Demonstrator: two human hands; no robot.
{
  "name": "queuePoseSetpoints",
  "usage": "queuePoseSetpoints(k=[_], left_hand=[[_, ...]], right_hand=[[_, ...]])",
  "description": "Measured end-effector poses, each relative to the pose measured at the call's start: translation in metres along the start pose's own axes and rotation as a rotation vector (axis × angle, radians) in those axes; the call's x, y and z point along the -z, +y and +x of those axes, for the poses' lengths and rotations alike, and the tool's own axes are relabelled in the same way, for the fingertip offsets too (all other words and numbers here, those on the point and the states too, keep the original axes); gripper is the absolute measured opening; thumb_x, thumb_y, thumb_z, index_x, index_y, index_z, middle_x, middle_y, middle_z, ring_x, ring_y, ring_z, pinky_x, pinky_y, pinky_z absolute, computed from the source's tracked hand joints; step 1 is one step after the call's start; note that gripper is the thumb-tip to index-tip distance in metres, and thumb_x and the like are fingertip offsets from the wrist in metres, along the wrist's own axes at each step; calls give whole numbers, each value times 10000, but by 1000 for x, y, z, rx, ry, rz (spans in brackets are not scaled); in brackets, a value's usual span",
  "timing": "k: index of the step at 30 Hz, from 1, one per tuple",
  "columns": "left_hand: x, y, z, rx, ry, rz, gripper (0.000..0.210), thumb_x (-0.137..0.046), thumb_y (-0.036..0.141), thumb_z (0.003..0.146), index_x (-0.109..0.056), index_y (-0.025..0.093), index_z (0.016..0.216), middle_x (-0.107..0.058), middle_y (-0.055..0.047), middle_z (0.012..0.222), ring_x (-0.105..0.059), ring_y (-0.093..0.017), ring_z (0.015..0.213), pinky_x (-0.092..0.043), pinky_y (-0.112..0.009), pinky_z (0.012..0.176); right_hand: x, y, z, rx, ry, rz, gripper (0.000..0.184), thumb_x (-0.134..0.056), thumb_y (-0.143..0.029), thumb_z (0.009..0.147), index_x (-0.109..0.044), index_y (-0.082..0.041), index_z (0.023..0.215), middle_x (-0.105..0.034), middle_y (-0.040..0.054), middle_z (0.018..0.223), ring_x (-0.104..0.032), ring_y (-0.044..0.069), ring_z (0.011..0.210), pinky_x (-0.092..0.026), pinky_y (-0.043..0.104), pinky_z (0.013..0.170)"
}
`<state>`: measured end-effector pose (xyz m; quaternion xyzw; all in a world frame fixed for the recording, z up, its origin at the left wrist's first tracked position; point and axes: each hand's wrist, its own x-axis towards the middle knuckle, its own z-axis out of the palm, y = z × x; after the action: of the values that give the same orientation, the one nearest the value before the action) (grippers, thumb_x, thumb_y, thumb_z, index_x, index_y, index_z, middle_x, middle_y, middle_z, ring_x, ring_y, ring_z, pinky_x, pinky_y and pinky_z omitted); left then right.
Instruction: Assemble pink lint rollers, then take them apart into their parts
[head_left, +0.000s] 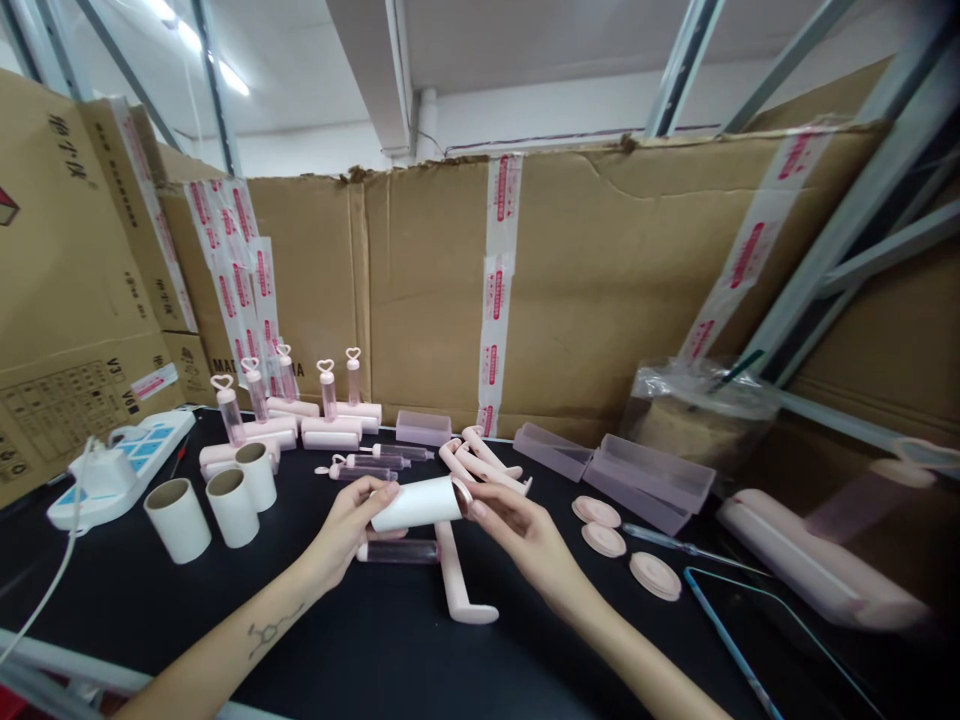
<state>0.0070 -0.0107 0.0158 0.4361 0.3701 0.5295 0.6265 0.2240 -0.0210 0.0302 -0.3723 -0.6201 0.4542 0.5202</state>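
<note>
My left hand (349, 530) is closed around the left part of a white cardboard tube (416, 503), held tilted above the black table. At the tube's right end, my right hand (514, 520) pinches a pink round cap (463, 495) against the opening; whether the cap is seated I cannot tell. Below the tube lies a clear pink cylinder (399, 552) near my left fingers. Beside it, an L-shaped pink piece (457, 580) reaches toward me. Several similar pink pieces (487, 465) are piled behind my hands. Clear pink wands (375, 463) lie behind my left hand.
White tubes (178, 520) and a power strip (142, 465) stand left. Heart-topped wands (327, 390) stand on pink bases at the back. Pink discs (655, 575), a screwdriver (675, 543), translucent trays (649, 475) and a blue-edged tablet-like object (720, 630) lie right. Cardboard (420, 290) walls the back.
</note>
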Motion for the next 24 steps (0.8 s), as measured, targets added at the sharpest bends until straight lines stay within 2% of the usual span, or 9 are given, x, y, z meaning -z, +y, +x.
queuePoseSetpoints(k=[3, 9, 13, 15, 17, 21, 24], left_hand=[[-1, 1, -1, -4, -13, 13, 334, -730, 430, 648, -612, 141, 766, -564, -10, 800, -565, -144, 767, -557, -346, 712], [-3, 4, -3, -11, -8, 56, 364, -739, 444, 625, -605, 139, 772, -583, -22, 834, -571, -155, 775, -549, -337, 707], [-2, 2, -2, 2, -13, 62, 357, -724, 447, 646, -589, 141, 772, -569, -7, 803, -560, -132, 737, -548, -316, 690], [-3, 1, -2, 8, -10, 57, 360, -717, 456, 650, -567, 142, 742, -550, 10, 749, -553, -116, 692, -545, -296, 666], [-5, 0, -3, 18, -19, 86, 369, -701, 472, 661, -532, 148, 711, -546, 21, 688, -549, -102, 625, -527, -255, 606], [-6, 5, -7, 48, -117, 230, 360, -672, 481, 691, -508, 164, 738, -566, 23, 607, -543, -94, 513, -401, -167, 451], [-6, 12, -11, 22, -236, 267, 357, -676, 441, 707, -554, 172, 907, -617, -14, 738, -589, -124, 619, -397, -173, 495]], right_hand=[[-1, -1, 0, 14, 19, -1, 287, -727, -374, 686, -687, -224, 927, -681, 76, 1088, -610, 263, 1035, -453, 456, 950], [3, 2, 2, 38, -16, -16, 377, -759, -294, 659, -676, -237, 1022, -667, 68, 1117, -627, 257, 1006, -484, 437, 915], [3, 3, -2, 73, -15, -181, 380, -719, -316, 700, -676, -257, 1073, -657, 60, 1145, -586, 282, 1071, -431, 465, 967], [1, 6, -4, 140, -12, -297, 445, -705, -321, 712, -631, -282, 1149, -622, 48, 1205, -518, 288, 1157, -389, 464, 1004], [-2, 9, -6, 189, -18, -356, 498, -680, -325, 737, -567, -303, 1222, -572, 40, 1267, -490, 277, 1183, -413, 436, 985], [-7, 11, -5, 147, -35, -258, 411, -590, -346, 811, -572, -288, 1218, -561, 48, 1249, -554, 230, 1086, -475, 371, 912], [-11, 2, -6, 48, -43, -69, 400, -621, -371, 782, -603, -265, 1167, -569, 62, 1236, -575, 232, 1043, -475, 384, 907]])
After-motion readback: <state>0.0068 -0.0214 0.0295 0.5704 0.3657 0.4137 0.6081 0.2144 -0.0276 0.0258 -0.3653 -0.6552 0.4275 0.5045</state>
